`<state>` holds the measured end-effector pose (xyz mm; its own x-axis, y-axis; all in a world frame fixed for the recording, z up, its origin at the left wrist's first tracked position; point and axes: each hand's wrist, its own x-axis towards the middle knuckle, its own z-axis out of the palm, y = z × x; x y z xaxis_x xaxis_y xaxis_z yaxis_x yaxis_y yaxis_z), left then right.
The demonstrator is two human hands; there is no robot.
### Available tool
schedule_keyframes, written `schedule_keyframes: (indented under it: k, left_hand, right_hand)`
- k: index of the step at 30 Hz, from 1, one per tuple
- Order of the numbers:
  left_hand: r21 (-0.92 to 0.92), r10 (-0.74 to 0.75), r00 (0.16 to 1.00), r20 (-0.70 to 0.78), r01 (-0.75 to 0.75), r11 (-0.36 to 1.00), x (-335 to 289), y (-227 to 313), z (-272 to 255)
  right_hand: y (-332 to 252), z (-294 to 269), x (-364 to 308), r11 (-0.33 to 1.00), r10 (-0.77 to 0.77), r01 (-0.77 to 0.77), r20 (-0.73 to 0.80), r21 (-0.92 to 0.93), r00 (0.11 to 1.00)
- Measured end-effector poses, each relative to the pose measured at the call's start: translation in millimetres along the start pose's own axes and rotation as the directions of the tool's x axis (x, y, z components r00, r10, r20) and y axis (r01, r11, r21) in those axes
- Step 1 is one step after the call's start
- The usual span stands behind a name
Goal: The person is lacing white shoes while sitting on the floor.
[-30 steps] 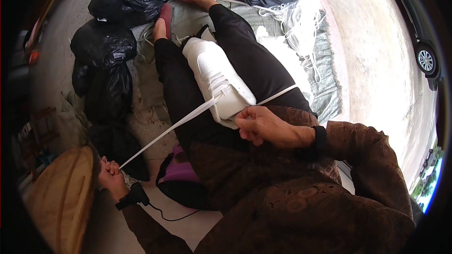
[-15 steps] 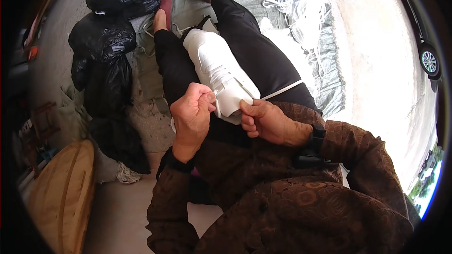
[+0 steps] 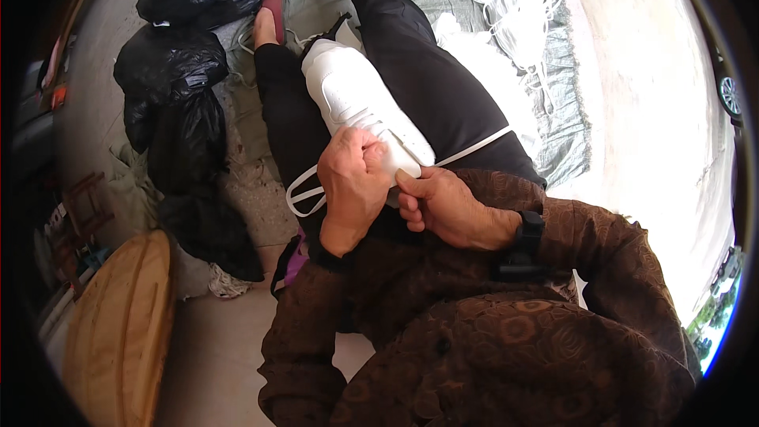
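Observation:
Across my lap lies a white sneaker (image 3: 340,83), its toe pointing away from me and its tongue end toward me. My left hand (image 3: 353,190) is closed at the sneaker's left eyelet edge, with a white shoelace (image 3: 307,204) looping out beside it; the fingertips are partly hidden. My right hand (image 3: 455,207) pinches the tongue (image 3: 402,160) between thumb and curled fingers. Another stretch of white lace runs from the sneaker's right side over my right thigh. The laced rows show only in part beyond my left hand.
Black plastic bags (image 3: 174,71) are piled at the left and far side. A bundle of white laces (image 3: 518,12) lies on the grey woven sheet (image 3: 569,111) at the far right. A wooden board-like piece (image 3: 118,332) stands near left. A car wheel (image 3: 729,96) shows at the right edge.
My left hand has moved right and over the sneaker's eyelet edge, covering more of it. A lace loop now shows wider at its left. My right hand still pinches the tongue.

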<state>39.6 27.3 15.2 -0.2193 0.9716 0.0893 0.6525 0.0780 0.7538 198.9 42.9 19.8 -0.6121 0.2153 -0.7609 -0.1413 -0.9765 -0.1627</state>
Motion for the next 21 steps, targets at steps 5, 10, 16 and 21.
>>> schedule_keyframes:
  k: [5, 10, 16, 21]
  left_hand:
    - [-0.089, -0.165, 0.983, -0.081, 0.158, 0.983, -23, -1, -13]
    - [-0.062, -0.121, 0.981, -0.154, 0.113, 0.992, -20, -5, -16]
    - [-0.133, -0.161, 0.981, -0.108, 0.146, 0.980, -10, -16, -1]
    - [-0.190, -0.271, 0.950, -0.157, 0.240, 0.952, -13, -10, 2]
  right_hand:
    - [-4, 0, 0, 0.998, 0.005, -0.009, 0.060, 0.061, 0.998]
    - [-3, -2, -1, 0.996, -0.007, 0.000, 0.085, 0.084, 0.996]
    - [-4, 7, -4, 0.997, -0.016, 0.011, 0.062, 0.079, 0.998]
    - [-7, 9, -7, 0.995, -0.020, 0.015, 0.055, 0.098, 0.998]
